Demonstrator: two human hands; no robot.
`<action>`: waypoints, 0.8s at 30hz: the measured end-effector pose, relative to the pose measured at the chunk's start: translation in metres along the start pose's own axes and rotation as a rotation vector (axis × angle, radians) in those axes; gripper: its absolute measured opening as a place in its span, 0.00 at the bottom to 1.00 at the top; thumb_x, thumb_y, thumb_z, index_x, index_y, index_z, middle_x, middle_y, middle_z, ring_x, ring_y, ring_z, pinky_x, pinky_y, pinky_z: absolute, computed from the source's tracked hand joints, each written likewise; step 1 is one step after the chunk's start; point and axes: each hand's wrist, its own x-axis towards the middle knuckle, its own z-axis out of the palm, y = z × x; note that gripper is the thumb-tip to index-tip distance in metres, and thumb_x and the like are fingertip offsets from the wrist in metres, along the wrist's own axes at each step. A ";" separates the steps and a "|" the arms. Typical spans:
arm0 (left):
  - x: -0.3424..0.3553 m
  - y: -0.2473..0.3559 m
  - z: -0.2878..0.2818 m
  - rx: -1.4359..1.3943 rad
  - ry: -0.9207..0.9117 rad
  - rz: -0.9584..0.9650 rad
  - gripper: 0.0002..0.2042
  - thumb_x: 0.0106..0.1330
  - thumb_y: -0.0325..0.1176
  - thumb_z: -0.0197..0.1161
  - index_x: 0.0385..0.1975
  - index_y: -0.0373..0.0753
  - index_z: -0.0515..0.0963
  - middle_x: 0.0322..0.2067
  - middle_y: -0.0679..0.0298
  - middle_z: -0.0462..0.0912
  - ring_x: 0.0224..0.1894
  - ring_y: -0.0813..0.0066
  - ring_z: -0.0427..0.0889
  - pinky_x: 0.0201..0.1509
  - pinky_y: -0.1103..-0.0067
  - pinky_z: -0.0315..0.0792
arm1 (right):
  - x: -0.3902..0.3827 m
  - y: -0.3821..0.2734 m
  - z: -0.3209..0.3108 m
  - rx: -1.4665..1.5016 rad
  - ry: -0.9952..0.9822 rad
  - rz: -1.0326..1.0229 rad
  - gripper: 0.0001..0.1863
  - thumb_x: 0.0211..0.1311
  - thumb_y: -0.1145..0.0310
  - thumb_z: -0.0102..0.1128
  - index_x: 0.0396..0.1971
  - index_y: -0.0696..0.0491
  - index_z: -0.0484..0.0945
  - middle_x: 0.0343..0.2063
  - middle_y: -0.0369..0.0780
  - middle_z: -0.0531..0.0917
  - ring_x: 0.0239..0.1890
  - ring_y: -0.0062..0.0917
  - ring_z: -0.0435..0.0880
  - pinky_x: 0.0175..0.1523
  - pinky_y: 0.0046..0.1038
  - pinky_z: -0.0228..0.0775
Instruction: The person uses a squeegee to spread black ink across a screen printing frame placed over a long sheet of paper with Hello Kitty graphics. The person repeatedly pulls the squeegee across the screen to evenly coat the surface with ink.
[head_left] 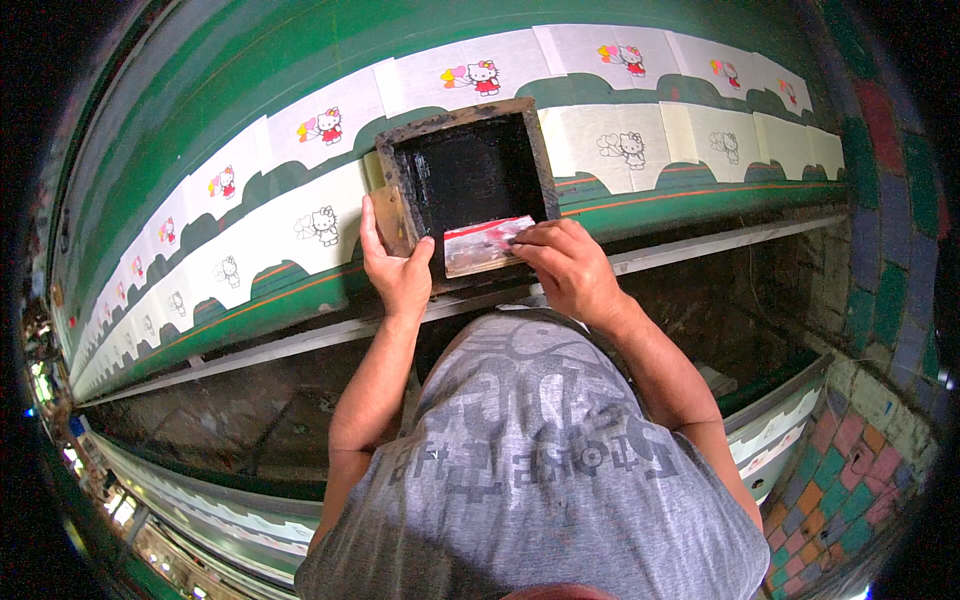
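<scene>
A wooden-framed printing screen [546, 165] lies over the lower row of printed sheets, its inner area coated in black. My left hand [398, 275] grips the frame's near left corner, fingers stretched along the outer side and thumb at the inner edge. Between them shows a brown wooden piece [391, 215] on the frame's side. In my right hand [568, 262] is a squeegee [478, 255], pale and stained with a red strip along its top edge. It lies across the near end of the screen, pinched near its right end.
A long green table [690, 205] carries two rows of white sheets. Far-row sheets bear a coloured cartoon cat with balloons [484, 78]; near-row ones show black outlines [622, 150]. A pale rail [700, 250] runs along the near edge. Coloured paving [830, 480] lies at right.
</scene>
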 end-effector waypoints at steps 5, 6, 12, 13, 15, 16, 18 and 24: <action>0.001 -0.002 0.000 0.005 -0.004 0.009 0.52 0.57 0.18 0.74 0.87 0.34 0.59 0.82 0.50 0.69 0.83 0.57 0.68 0.89 0.65 0.59 | 0.014 -0.009 0.006 -0.259 -0.235 -0.084 0.25 0.62 0.74 0.66 0.61 0.54 0.88 0.56 0.45 0.89 0.59 0.42 0.87 0.66 0.46 0.80; 0.001 -0.003 0.000 0.005 -0.003 0.011 0.52 0.57 0.18 0.74 0.87 0.33 0.59 0.82 0.49 0.69 0.83 0.57 0.68 0.89 0.65 0.59 | 0.017 -0.009 0.005 -0.250 -0.252 -0.059 0.25 0.63 0.74 0.65 0.61 0.55 0.87 0.56 0.45 0.89 0.59 0.42 0.87 0.66 0.45 0.80; 0.002 0.001 0.000 0.059 -0.019 0.050 0.49 0.63 0.19 0.74 0.87 0.31 0.59 0.82 0.48 0.68 0.84 0.57 0.68 0.89 0.64 0.59 | 0.051 0.002 -0.009 -0.193 -0.342 0.061 0.25 0.62 0.80 0.65 0.60 0.57 0.87 0.53 0.46 0.91 0.58 0.43 0.88 0.67 0.43 0.80; 0.002 0.004 0.001 0.087 -0.025 0.051 0.48 0.65 0.19 0.74 0.87 0.31 0.58 0.82 0.48 0.68 0.84 0.57 0.67 0.89 0.64 0.58 | 0.055 0.003 -0.008 -0.203 -0.321 0.065 0.26 0.60 0.82 0.64 0.60 0.57 0.87 0.53 0.47 0.91 0.58 0.44 0.88 0.68 0.43 0.81; 0.001 0.004 0.002 -0.079 -0.032 0.018 0.44 0.70 0.20 0.72 0.87 0.31 0.58 0.83 0.50 0.67 0.84 0.59 0.67 0.89 0.65 0.58 | 0.060 0.007 -0.003 -0.204 -0.264 0.063 0.26 0.60 0.83 0.64 0.60 0.56 0.87 0.53 0.47 0.91 0.58 0.44 0.88 0.68 0.44 0.81; 0.002 0.004 0.002 -0.162 -0.037 0.003 0.43 0.72 0.20 0.71 0.87 0.31 0.58 0.83 0.51 0.66 0.84 0.60 0.66 0.88 0.65 0.58 | 0.062 0.009 -0.002 -0.205 -0.234 0.063 0.26 0.60 0.83 0.63 0.60 0.56 0.87 0.53 0.47 0.91 0.58 0.44 0.88 0.68 0.44 0.81; 0.001 -0.002 0.002 -0.159 -0.024 0.036 0.40 0.75 0.22 0.68 0.86 0.30 0.59 0.83 0.50 0.66 0.84 0.60 0.66 0.88 0.65 0.57 | 0.064 0.010 0.001 -0.201 -0.208 0.062 0.26 0.60 0.83 0.63 0.60 0.55 0.88 0.54 0.47 0.90 0.58 0.45 0.87 0.67 0.45 0.81; 0.002 -0.004 0.000 -0.109 -0.024 0.073 0.39 0.76 0.22 0.67 0.86 0.30 0.60 0.82 0.49 0.67 0.84 0.60 0.66 0.88 0.65 0.58 | 0.051 0.010 0.009 -0.215 -0.210 -0.008 0.27 0.60 0.80 0.66 0.62 0.53 0.88 0.54 0.45 0.90 0.57 0.42 0.87 0.66 0.45 0.80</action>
